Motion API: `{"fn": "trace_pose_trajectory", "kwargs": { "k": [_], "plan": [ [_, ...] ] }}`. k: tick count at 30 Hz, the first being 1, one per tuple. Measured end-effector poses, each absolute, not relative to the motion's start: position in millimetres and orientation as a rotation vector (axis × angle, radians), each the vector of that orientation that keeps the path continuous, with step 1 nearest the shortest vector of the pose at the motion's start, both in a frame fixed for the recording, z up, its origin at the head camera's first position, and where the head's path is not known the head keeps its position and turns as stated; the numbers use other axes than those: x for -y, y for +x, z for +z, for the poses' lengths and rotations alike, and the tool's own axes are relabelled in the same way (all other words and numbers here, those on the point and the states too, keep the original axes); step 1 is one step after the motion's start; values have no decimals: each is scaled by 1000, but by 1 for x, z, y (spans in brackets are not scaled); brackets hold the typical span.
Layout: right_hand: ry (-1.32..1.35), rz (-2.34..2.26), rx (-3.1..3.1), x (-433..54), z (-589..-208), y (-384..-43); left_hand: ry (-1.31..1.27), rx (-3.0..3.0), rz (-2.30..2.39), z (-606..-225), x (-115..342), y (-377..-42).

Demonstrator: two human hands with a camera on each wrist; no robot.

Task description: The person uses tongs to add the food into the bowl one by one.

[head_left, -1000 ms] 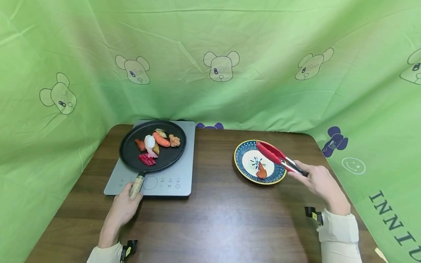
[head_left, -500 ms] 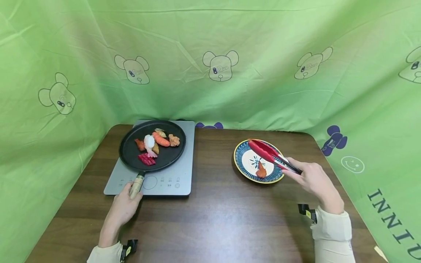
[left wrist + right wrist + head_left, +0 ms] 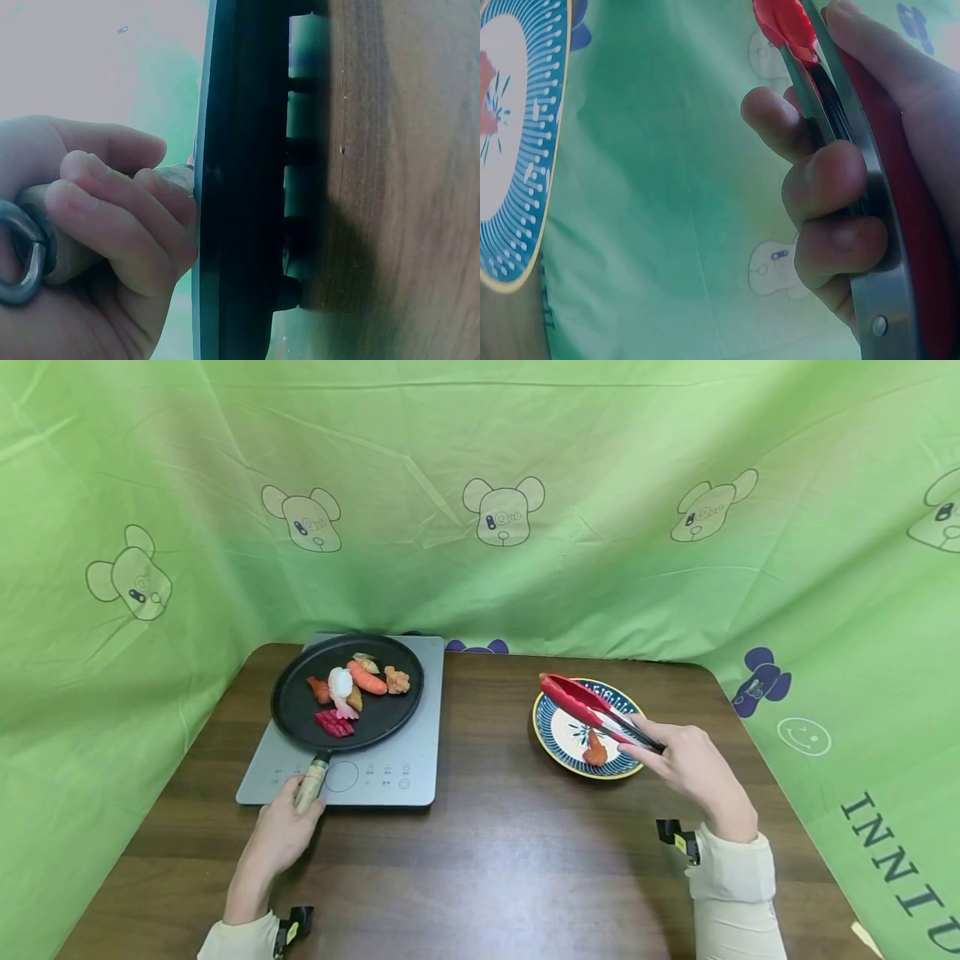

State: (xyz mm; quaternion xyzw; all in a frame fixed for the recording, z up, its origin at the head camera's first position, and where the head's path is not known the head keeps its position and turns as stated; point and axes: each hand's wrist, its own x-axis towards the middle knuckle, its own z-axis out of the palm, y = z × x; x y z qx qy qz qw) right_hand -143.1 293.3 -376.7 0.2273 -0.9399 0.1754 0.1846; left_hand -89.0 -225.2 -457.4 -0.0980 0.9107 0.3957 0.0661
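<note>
My left hand [image 3: 281, 839] grips the pale wooden handle [image 3: 311, 787] of a round black frying pan [image 3: 300, 727] on the cooktop. In the left wrist view its fingers [image 3: 127, 225] curl round the handle, with a metal ring at the end. My right hand [image 3: 693, 768] holds red-tipped tongs [image 3: 577, 697] over the far side of a blue-patterned plate [image 3: 546, 735]. In the right wrist view the fingers wrap the metal arms. The tongs' tips look close together; whether they pinch anything is too small to tell. A brown drumstick-like food piece [image 3: 595, 749] lies on the plate.
A grey induction cooktop [image 3: 420, 760] stands at the table's left. In the pan lie a shrimp piece [image 3: 341, 685], an orange-red oblong piece [image 3: 367, 678], dark red slices [image 3: 334, 723], a fried nugget [image 3: 397, 680] and other bits. Green cloth [image 3: 502, 593] hangs behind the wooden table [image 3: 487, 843].
My right hand has moved left with the tongs, their tips passing over the plate to its far left rim. My left hand and the pan have stayed still.
</note>
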Motion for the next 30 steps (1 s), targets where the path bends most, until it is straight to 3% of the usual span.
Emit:
{"fn": "trace_pose_trajectory", "kwargs": {
  "k": [30],
  "plan": [
    [779, 646, 2650, -245, -376, -161, -288, -2742, 1183, -459, 227, -90]
  ]
}}
